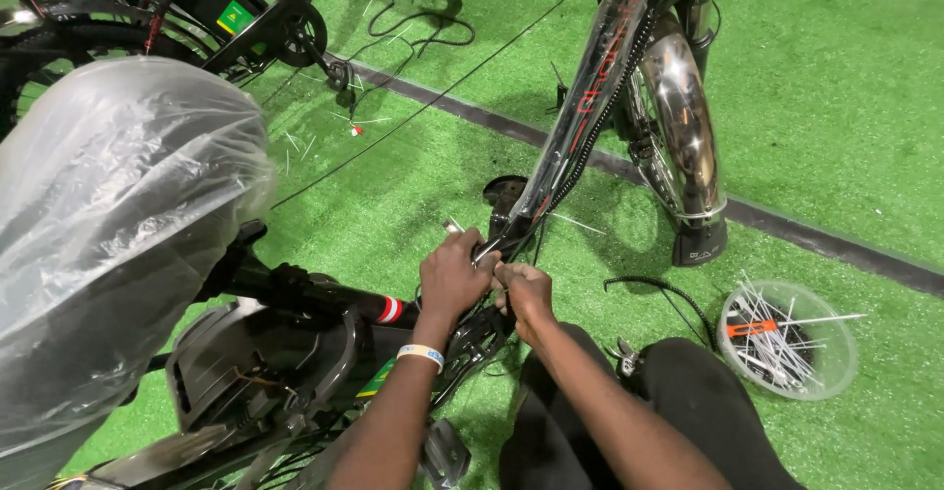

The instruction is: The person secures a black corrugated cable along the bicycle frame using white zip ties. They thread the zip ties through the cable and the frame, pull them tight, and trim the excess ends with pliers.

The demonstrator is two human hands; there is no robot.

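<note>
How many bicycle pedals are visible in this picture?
2 for certain: one pedal at the upper left by the other bicycle's crank, one pedal at the bottom, beside the left forearm. Others may be hidden behind frames.

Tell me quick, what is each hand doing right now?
Left hand: closed around the glossy black bicycle frame tube near its lower end.
Right hand: closed, fingers pinched at the same spot; what it holds cannot be told.

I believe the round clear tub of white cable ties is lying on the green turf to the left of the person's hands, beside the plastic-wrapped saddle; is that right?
Not quite: in the head view the round clear tub of white cable ties lies on the green turf to the right of the hands, by the person's knee, far from the plastic-wrapped saddle.
</note>
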